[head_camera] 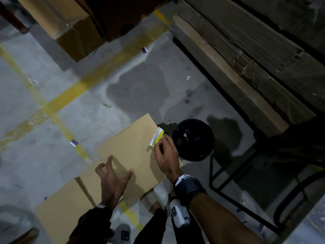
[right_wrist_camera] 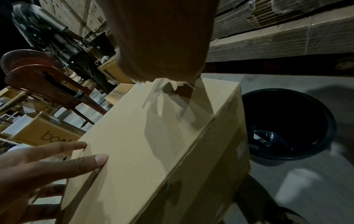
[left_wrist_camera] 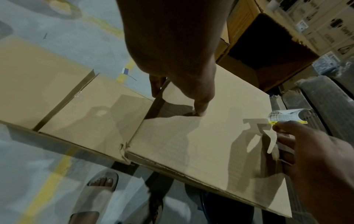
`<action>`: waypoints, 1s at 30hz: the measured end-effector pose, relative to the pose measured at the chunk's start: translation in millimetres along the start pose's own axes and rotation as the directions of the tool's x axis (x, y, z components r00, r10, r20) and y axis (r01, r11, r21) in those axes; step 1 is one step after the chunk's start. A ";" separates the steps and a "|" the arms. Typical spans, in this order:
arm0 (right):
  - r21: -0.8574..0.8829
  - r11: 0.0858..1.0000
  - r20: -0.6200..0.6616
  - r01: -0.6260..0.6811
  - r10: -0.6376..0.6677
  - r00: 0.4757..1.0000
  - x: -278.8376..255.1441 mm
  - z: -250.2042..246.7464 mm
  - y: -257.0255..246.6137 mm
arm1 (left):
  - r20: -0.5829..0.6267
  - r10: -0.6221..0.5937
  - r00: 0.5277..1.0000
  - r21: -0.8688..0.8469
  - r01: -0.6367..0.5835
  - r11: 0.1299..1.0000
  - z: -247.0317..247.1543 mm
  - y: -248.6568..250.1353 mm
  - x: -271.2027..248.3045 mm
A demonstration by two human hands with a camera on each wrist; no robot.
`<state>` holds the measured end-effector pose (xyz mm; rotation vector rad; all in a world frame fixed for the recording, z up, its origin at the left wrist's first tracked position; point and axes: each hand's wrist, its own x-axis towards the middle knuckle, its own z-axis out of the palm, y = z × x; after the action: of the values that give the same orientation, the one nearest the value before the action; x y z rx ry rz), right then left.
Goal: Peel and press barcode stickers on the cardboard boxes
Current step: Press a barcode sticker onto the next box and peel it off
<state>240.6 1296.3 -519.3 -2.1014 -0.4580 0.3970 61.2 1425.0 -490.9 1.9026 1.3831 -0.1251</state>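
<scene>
A plain brown cardboard box (head_camera: 130, 148) stands on the floor in front of me, its top also filling the left wrist view (left_wrist_camera: 191, 136) and the right wrist view (right_wrist_camera: 143, 144). My left hand (head_camera: 119, 166) rests spread on the near left part of the top, fingertips (left_wrist_camera: 200, 112) pressing the cardboard. My right hand (head_camera: 156, 147) pinches a white barcode sticker (head_camera: 157, 137) with a yellow backing strip just above the box's far right corner. In the left wrist view the sticker (left_wrist_camera: 285, 116) curls upward from those fingertips (left_wrist_camera: 279, 127).
A black round bin (head_camera: 193, 140) sits on the floor just right of the box. Another cardboard box (head_camera: 61, 208) adjoins on the near left. Stacked flattened cardboard (head_camera: 246, 67) lines the right, a black metal frame (head_camera: 228, 173) stands near right, and a red chair (right_wrist_camera: 47, 84) is beyond.
</scene>
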 end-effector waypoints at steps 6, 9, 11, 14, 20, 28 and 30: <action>0.009 0.999 0.009 -0.032 0.032 0.999 11.9 -2.6 1.7 | -0.001 0.027 1.000 0.039 -0.027 0.999 2.6 3.3 7.1; 0.009 0.999 0.028 -0.049 0.048 0.998 11.4 -3.7 2.1 | 0.014 0.041 0.999 0.055 -0.042 0.998 5.1 -0.1 9.4; 0.012 0.998 0.047 -0.061 0.061 0.997 10.4 -4.8 3.6 | 0.025 0.044 0.999 0.075 -0.046 0.996 6.6 -0.3 10.1; 0.009 0.997 0.093 -0.081 0.080 0.992 11.3 -10.5 2.7 | 0.009 0.047 0.999 0.177 -0.048 0.983 7.5 7.0 8.5; 0.022 0.983 -0.014 -0.183 0.183 0.983 19.0 -38.3 13.5 | 0.038 0.132 0.991 0.359 -0.137 0.923 7.4 37.5 10.7; 0.030 0.825 -0.089 -0.565 0.565 0.820 26.4 -70.6 115.7 | 0.205 0.499 0.842 0.259 -0.539 0.802 42.1 122.2 20.8; 0.049 0.812 -0.096 -0.582 0.584 0.806 24.3 -69.8 144.3 | 0.264 0.553 0.790 0.253 -0.610 0.751 57.6 141.2 24.4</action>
<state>317.6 1183.7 -606.9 -2.2029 0.2799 0.6315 210.4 1391.1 -470.1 2.4555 0.6145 -0.2131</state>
